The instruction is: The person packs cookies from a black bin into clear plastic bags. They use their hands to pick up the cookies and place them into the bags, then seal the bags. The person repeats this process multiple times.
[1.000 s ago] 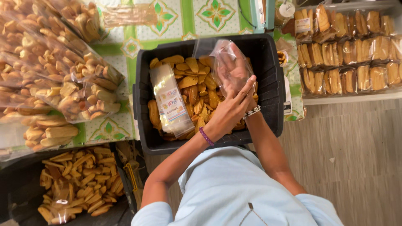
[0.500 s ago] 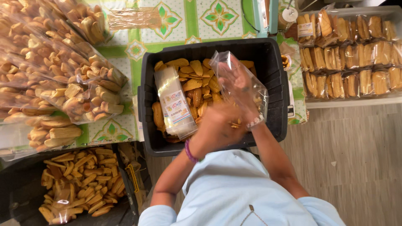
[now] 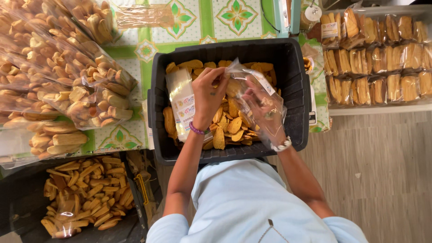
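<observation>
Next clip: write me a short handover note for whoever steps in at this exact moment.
Left hand: pinches the mouth of the clear plastic bag above the black bin.
Right hand: inside that bag, spreading it.
Things: loose biscuits fill the bin; a stack of empty bags leans on its left wall.
Done: bag opened.
Left: it looks empty; no biscuits seen inside.

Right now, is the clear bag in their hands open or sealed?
Open: the right hand is inside the clear bag, and the left hand holds its mouth.
</observation>
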